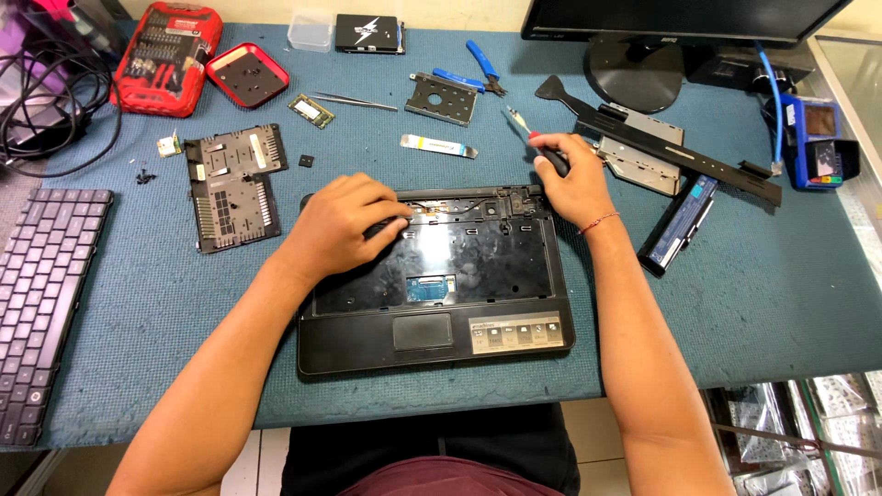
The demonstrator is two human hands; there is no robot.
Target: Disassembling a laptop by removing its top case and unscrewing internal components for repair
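Observation:
A black laptop base (432, 312) with its keyboard removed lies on the blue mat in front of me. My left hand (344, 225) rests on its upper left part, fingers bent and pressing near the hinge strip. At the base's upper right corner my right hand (570, 179) grips a screwdriver (528, 138) with a black and red handle, its shaft pointing up and away. A red string bracelet circles the right wrist.
A loose keyboard (41, 294) lies at the left edge. A black bottom cover (231, 184), a red bit case (167, 57), a red tin (246, 73), tweezers (354, 101), a drive bracket (443, 97), blue pliers (482, 64), a battery (680, 225) and a monitor stand (638, 73) surround the laptop.

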